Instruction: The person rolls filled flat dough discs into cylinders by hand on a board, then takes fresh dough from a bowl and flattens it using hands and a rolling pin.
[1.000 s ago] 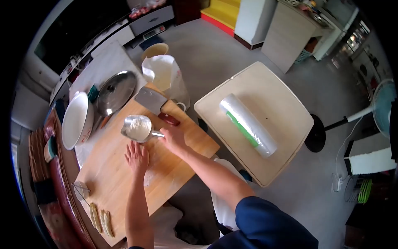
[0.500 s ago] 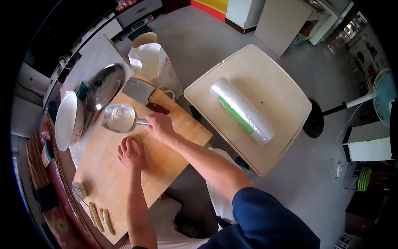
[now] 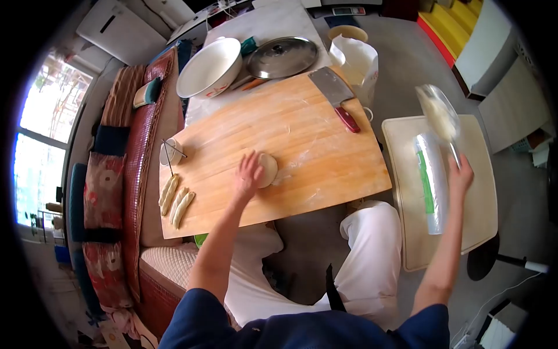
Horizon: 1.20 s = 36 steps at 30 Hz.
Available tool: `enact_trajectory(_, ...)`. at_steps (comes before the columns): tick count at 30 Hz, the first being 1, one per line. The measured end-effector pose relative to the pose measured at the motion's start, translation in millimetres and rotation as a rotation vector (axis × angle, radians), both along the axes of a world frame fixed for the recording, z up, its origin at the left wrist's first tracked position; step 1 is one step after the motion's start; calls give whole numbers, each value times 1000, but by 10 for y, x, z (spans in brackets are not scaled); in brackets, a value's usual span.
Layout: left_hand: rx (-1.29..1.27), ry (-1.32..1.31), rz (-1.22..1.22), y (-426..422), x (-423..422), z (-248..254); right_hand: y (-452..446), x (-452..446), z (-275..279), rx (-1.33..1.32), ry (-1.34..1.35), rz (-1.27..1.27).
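My left hand rests on the wooden board with fingers spread, against the left side of a round, pale piece of dough. Out to the right, my right hand grips the handle of a metal scoop. White flour lies in the scoop, which is over the far part of a small beige table. Below it on that table lies a roll of clear plastic film with a green label. Several twisted dough strips lie at the board's near left corner.
A cleaver with a red handle lies at the board's far right. Beyond the board are a white basin and a metal lid. A white cup with thin dark sticks stands at left. An open white sack stands beside the board.
My right hand has carried the scoop from above the board out to the right, over the small table. My left hand stays by the dough. The camera view has turned.
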<state>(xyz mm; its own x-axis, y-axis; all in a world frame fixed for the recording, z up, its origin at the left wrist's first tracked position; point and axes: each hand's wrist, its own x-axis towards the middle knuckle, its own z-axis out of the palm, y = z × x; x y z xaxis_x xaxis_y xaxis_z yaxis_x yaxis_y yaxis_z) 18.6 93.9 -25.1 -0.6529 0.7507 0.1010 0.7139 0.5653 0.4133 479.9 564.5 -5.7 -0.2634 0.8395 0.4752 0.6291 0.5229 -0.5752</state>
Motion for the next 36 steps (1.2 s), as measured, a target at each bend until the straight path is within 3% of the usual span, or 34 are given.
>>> enact_trajectory(2,99,77,8,75,252,-132,114,554,-108,-18,-140,-77)
enact_trajectory(8,-187,218,-237,967,939,289,57,1523,-467,-84,-306,-210)
enact_trajectory(11,-126,157,-334,1584,906,178,-3,1703,-616,-120,-322,-243)
enact_trajectory(16,-147,191,-122,2231,281,60,-46,1774,-773,-117,-194,-164)
enact_trajectory(22,-172,178,62,1576,-289,17,-123,1752,-722,-131,-79,-106)
enact_trajectory(25,-177,182,37,1001,33,110,-52,1833,-753,-199,-168,-95)
enact_trajectory(28,-173,199,0,546,424,149,-47,1740,-617,-324,-288,-241)
enact_trajectory(31,-159,176,-32,383,534,269,-1,1471,-402,234,-471,-406)
enact_trajectory(33,-167,307,-53,383,532,415,-49,940,-47,139,-380,-213)
enact_trajectory(36,-130,155,-7,373,476,212,-191,-257,378,150,-255,83)
